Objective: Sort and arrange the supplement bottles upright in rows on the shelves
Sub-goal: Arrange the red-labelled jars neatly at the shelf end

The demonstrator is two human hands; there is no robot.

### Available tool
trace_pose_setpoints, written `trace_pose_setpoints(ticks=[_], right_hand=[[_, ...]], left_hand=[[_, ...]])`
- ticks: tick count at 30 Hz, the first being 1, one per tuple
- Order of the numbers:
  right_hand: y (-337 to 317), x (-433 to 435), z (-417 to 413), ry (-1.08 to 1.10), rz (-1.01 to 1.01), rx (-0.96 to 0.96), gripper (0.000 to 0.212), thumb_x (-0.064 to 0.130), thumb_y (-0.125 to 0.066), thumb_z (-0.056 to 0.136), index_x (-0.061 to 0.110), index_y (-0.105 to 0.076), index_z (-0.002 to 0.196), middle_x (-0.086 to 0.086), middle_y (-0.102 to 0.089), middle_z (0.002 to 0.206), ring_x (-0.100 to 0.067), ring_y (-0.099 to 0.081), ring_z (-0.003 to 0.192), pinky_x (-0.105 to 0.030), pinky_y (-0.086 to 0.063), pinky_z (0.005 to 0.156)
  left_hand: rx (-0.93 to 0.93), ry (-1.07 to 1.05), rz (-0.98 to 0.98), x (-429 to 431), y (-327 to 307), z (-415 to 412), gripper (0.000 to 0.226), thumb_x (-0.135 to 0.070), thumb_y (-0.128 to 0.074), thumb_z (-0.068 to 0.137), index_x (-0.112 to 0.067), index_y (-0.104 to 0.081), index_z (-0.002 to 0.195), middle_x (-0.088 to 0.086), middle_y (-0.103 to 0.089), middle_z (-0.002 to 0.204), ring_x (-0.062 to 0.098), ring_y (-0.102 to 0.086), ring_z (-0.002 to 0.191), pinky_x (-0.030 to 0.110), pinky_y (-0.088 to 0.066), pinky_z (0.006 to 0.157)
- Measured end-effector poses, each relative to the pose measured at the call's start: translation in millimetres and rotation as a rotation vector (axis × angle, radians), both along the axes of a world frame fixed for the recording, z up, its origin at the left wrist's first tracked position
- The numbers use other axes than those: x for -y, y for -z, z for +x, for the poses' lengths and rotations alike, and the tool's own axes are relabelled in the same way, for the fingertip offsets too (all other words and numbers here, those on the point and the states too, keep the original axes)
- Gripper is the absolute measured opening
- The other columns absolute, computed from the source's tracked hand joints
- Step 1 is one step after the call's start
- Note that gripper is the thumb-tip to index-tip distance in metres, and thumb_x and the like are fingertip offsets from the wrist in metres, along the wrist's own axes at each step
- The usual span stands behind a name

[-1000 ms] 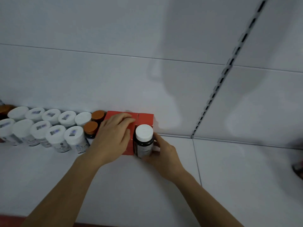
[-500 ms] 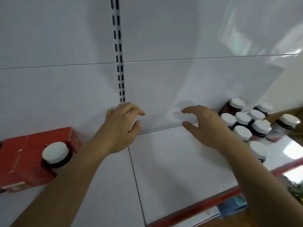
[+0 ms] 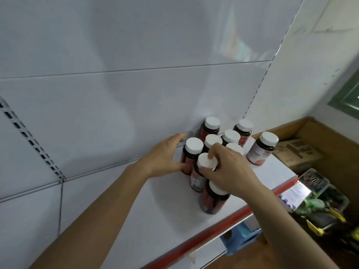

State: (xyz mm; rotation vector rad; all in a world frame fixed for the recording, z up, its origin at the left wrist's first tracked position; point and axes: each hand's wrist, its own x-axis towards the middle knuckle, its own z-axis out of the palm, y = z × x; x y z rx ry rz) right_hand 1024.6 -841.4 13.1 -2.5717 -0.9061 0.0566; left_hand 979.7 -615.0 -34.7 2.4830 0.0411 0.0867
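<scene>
Your right hand (image 3: 229,169) has moved onto the bottle cluster (image 3: 231,136); it pinches 1 white cap (image 3: 204,162). Your left hand (image 3: 165,159) followed; straight fingers touch a neighbouring bottle (image 3: 193,145).

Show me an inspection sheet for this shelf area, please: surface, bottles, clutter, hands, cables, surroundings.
Surface: white shelf with a red front strip.
Job's things: white-capped dark bottles clustered upright at the shelf's right end; a lone bottle stands apart, further right.
Clutter: cardboard boxes and packaged goods beyond the shelf end; a blue item below the shelf.
Hands: left hand rests against the leftmost bottle; right hand pinches the cap of the next bottle.
Cables: nothing seen.
Surroundings: white back panel with slotted uprights; green window frame at right.
</scene>
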Motion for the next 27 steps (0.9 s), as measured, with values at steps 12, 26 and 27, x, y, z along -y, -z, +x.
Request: trace_pose_setpoints(ticks=[12,26,27], right_hand=[[3,-29,-13,-0.134,0.591,0.054,0.033,0.031,-0.071,0.09,0.026,-0.051,0.116,0.013,-0.06,0.106,-0.014,-0.058,0.096,-0.032,-0.049,0.079],[25,-262,-164,-0.754,0.56,-0.306,0.037,0.01,-0.066,0.093,0.033,-0.049,0.118,0.006,-0.058,0.116,-0.019,-0.055,0.103,-0.029,-0.052,0.083],[26,-282,-176,-0.767,0.552,-0.277,0.034,0.008,-0.066,0.093,0.029,-0.052,0.115,0.003,-0.059,0.116,-0.021,-0.056,0.1,-0.024,-0.049,0.081]], left_hand=[[0.344,-0.641,-0.683,4,33,-60,0.081,-0.007,-0.09,0.07,-0.033,-0.047,0.134,-0.02,-0.063,0.123,-0.003,-0.061,0.111,0.027,-0.054,0.093],[0.425,-1.137,-0.413,-52,17,-339,0.08,-0.029,-0.086,0.072,-0.052,-0.04,0.134,-0.037,-0.054,0.129,-0.007,-0.054,0.121,0.018,-0.048,0.095],[0.409,-1.148,-0.382,-54,18,-351,0.078,-0.026,-0.087,0.074,-0.054,-0.041,0.13,-0.039,-0.053,0.127,-0.01,-0.053,0.12,0.017,-0.047,0.094]])
